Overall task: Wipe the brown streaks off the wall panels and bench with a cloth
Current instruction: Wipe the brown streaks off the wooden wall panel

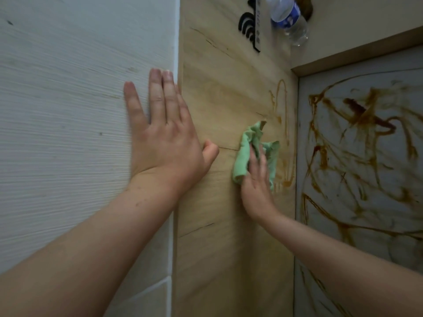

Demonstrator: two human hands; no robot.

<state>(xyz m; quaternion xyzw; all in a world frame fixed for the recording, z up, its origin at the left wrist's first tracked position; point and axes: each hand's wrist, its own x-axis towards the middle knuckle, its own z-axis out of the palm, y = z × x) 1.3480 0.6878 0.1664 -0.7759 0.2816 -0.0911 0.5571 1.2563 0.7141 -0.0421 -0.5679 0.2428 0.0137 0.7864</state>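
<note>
- Head view, starting at the right hand (256, 179): it lies flat on a bunched green cloth (243, 156), fingers fairly straight and pressing it against the tan wood-grain panel (217, 88). The fingertips sink into the folds, so this reads as a press, not a pinch.
- Just past the cloth's far edge, thin brown streaks (283, 99) run along that panel's border, with a thicker smear nearer the wrist side. The cloth touches the near edge of this patch.
- The step in hand looks like wiping the wood-grain panel. The part under and beside the left hand shows no streaks, so this panel seems partly done.
- Beyond the seam, the grey panel (370, 259) carries heavy brown loops and smears (361, 117) over most of what shows. It looks untouched and is probably the larger job.
- The left hand (162, 143) is spread wide and holds nothing. Its palm and fingers lie flat across the join between the white ribbed panel (57, 110) and the wood-grain one, apparently as a brace.
- Next move, as I judge it: push the cloth outward over the border streaks with firm pressure, then refold to a clean face before crossing to the grey panel, or it may smear.
- Farther off are a clear water bottle (289, 19) and a black-and-white sign (249, 26). Which surface is the bench I cannot tell.
</note>
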